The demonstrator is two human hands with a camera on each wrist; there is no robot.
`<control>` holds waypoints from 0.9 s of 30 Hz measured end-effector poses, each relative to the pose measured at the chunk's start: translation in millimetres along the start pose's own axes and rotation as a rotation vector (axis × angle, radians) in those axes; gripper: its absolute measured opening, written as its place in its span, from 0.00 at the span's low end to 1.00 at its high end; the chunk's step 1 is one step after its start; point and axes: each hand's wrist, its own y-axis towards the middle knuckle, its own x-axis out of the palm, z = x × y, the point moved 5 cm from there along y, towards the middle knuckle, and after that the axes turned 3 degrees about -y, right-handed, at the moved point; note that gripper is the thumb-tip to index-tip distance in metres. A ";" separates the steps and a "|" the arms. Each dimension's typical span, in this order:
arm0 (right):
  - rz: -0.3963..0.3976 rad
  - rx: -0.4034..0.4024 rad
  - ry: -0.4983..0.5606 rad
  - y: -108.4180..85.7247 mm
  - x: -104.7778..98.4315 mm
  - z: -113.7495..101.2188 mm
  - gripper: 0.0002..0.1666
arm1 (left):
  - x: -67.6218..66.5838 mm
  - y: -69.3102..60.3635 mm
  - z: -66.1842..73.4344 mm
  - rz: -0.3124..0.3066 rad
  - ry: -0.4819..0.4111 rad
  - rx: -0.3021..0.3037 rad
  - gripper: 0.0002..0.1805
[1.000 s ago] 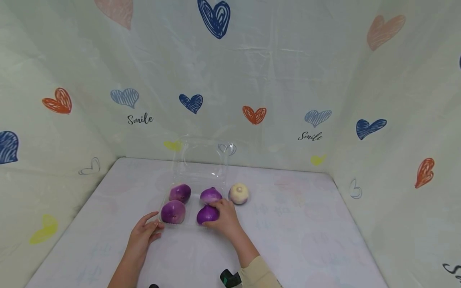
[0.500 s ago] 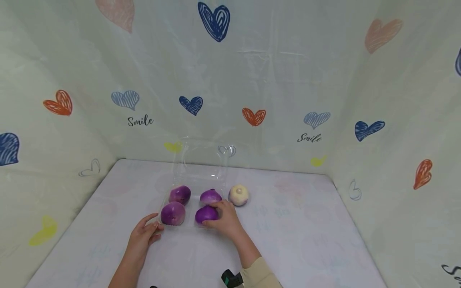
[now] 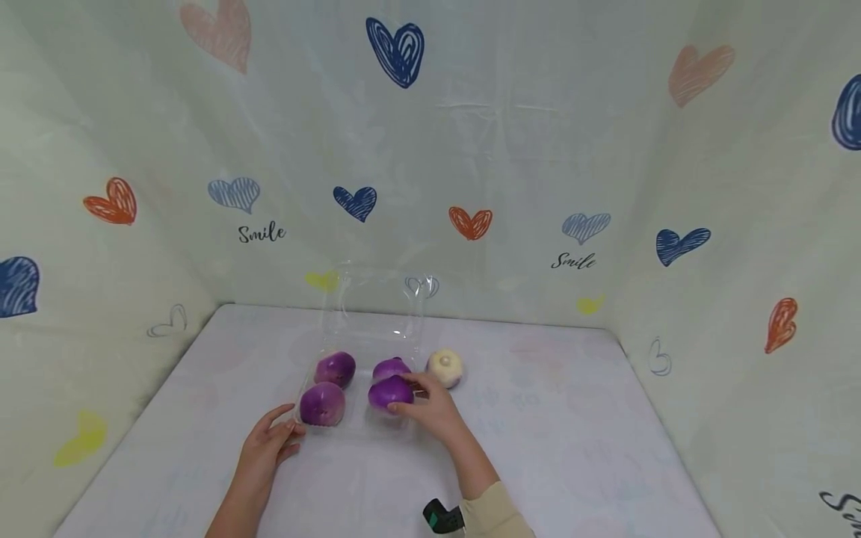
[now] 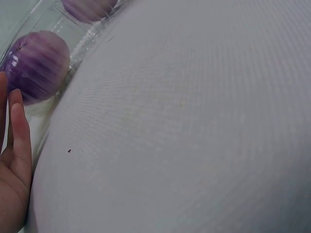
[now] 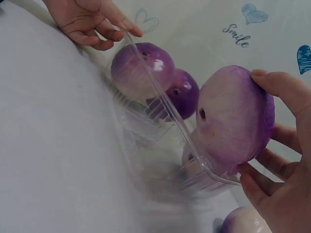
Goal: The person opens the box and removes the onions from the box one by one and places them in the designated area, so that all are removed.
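Note:
In the head view my right hand [image 3: 436,407] grips a purple onion [image 3: 390,394] with thumb and fingers, raised at the front right of a clear plastic container [image 3: 363,430]. The right wrist view shows the held onion [image 5: 238,114] tilted above the rim, its pale underside and dark hole visible. Behind it, another purple onion [image 3: 390,367] sits in the container. Two more purple onions, front [image 3: 322,404] and back [image 3: 335,369], stand in the left side. My left hand [image 3: 265,444] holds the container's front left corner between thumb and fingers.
A pale onion [image 3: 445,368] lies on the white table [image 3: 551,448], right of the container. The container's clear lid [image 3: 377,299] stands raised at the back. Behind the table hangs a heart-printed curtain [image 3: 511,149]. A black device [image 3: 442,517] is by the right sleeve.
My right hand has lifted the front right onion and tipped it, shifting slightly right. My left hand stays at the container's corner. The head view has tilted slightly up.

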 end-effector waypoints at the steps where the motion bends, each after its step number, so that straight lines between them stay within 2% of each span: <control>1: 0.001 -0.005 0.009 -0.6 -2.0 -1.3 0.34 | 0.1 0.1 -0.3 -0.003 -0.002 0.001 0.23; 8: 0.043 0.010 0.014 -3.2 -17.2 -3.5 0.33 | 0.8 0.2 -0.1 -0.005 -0.008 -0.006 0.23; 15: 0.117 0.058 0.110 -6.8 -36.5 3.3 0.34 | -0.6 1.0 -0.2 0.005 -0.006 -0.020 0.24; 19: 0.213 0.054 0.150 -8.1 -47.1 9.8 0.33 | -0.8 1.4 -0.9 0.008 -0.015 -0.016 0.24; 23: 0.327 0.057 0.187 -10.0 -56.7 18.3 0.32 | -0.9 0.8 -0.6 0.006 -0.027 0.014 0.24; 27: 0.412 0.064 0.230 -13.5 -64.6 25.9 0.34 | -0.7 0.0 -1.0 -0.002 -0.041 0.023 0.20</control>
